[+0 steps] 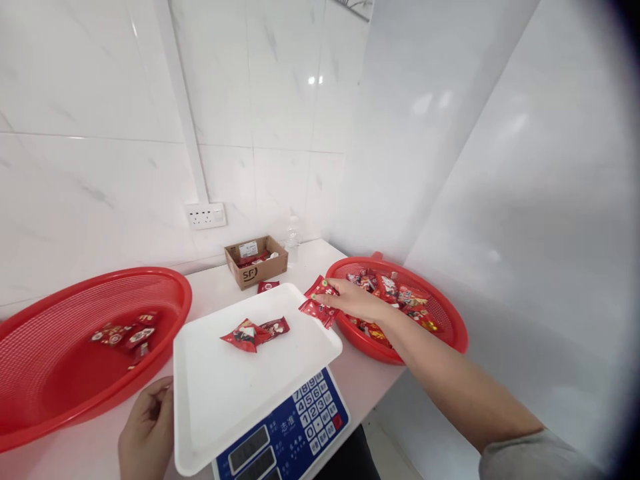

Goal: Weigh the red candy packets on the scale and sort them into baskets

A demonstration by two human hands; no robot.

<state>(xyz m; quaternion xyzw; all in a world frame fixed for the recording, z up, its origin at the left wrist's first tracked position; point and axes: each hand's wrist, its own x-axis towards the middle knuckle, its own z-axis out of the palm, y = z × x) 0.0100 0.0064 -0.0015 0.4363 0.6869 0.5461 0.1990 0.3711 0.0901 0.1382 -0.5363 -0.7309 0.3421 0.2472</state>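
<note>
My right hand (350,299) is closed on red candy packets (320,311) over the right rim of a white tray (210,393). The tray rests on a blue and white weighing scale (287,433) with a keypad and displays. Red wrapped packets (255,333) lie together near the middle of the tray. My left hand (149,430) is beside the tray's left edge, its fingers curled; what they hold, if anything, is hidden.
A red basket (170,287) holding several red packets stands at left. Another red basket (457,333), holding many packets, is at right. Behind are a cardboard box (263,272), a loose red packet (269,287) and a clear bottle (293,240) near the tiled wall.
</note>
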